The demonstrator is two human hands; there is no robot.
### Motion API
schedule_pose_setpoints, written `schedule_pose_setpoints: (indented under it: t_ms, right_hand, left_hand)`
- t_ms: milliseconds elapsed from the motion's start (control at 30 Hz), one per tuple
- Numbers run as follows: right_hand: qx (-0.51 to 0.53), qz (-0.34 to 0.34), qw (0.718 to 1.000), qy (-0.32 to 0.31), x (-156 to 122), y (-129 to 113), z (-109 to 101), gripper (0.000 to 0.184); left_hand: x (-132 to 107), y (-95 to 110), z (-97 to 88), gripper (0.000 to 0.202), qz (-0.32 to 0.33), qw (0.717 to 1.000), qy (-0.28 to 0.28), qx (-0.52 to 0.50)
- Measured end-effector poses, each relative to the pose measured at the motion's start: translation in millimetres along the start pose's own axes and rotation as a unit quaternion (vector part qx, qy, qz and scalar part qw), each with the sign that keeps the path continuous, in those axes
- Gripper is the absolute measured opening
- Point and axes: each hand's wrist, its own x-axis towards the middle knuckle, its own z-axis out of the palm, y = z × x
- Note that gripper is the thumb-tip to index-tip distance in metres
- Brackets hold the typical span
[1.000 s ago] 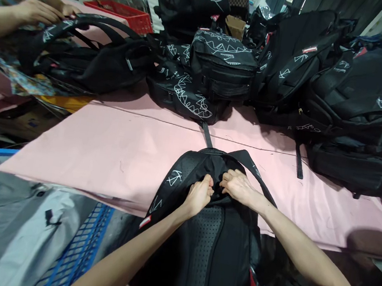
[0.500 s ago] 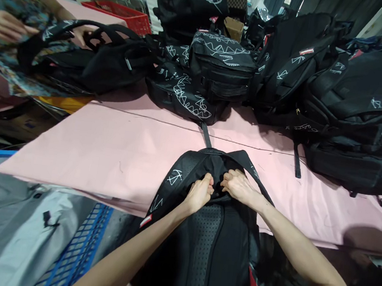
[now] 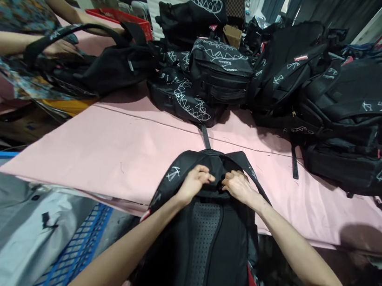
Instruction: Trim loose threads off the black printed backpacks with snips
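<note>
A black backpack (image 3: 204, 238) lies back-up over the near edge of the pink table (image 3: 122, 153), its perforated back panel toward me. My left hand (image 3: 195, 181) is closed on the fabric at the bag's top, just beside the left shoulder strap with white marks. My right hand (image 3: 238, 186) is closed on the same top edge, a few centimetres to the right. The two hands nearly touch. What lies under the fingers is hidden.
Several black backpacks (image 3: 222, 67) with white line drawings are piled along the table's far side and right (image 3: 357, 113). At far left another person's hands (image 3: 54, 45) handle a black bag (image 3: 99, 63). A red basket (image 3: 123, 16) stands behind. A blue crate (image 3: 71, 254) and grey plastic sit below left.
My hands stay gripped on the bag's top, shifted slightly up and forward. The other person's hands have moved along their bag's strap at far left.
</note>
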Motion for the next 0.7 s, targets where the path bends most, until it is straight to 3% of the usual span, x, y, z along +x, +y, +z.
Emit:
schedule_pose_setpoints:
  t_ms: [67,200,500,600,700]
  right_hand:
    - [0.003,0.006,1.0,-0.004,-2,0,-2,0.016]
    - [-0.003,0.026,0.999,-0.028,-3,-4,-6,0.018]
    - [0.008,0.039,0.999,-0.027,-7,-9,-7,0.019]
    - [0.063,0.061,0.996,-0.021,-7,-7,-8,0.022]
    - [0.146,0.086,0.985,-0.009,-7,-6,-7,0.025]
  left_hand:
    - [-1,1,-12.0,0.03,0.011,1.0,-0.001,-0.009]
    - [-11,4,-25.7,0.028,0.001,0.994,-0.08,0.072]
    - [-3,11,-12.0,0.018,-0.06,0.978,-0.146,0.139]
    - [-8,9,-12.9,0.015,-0.065,0.981,-0.124,0.132]
    - [-22,9,-12.6,0.017,-0.073,0.988,-0.055,0.127]
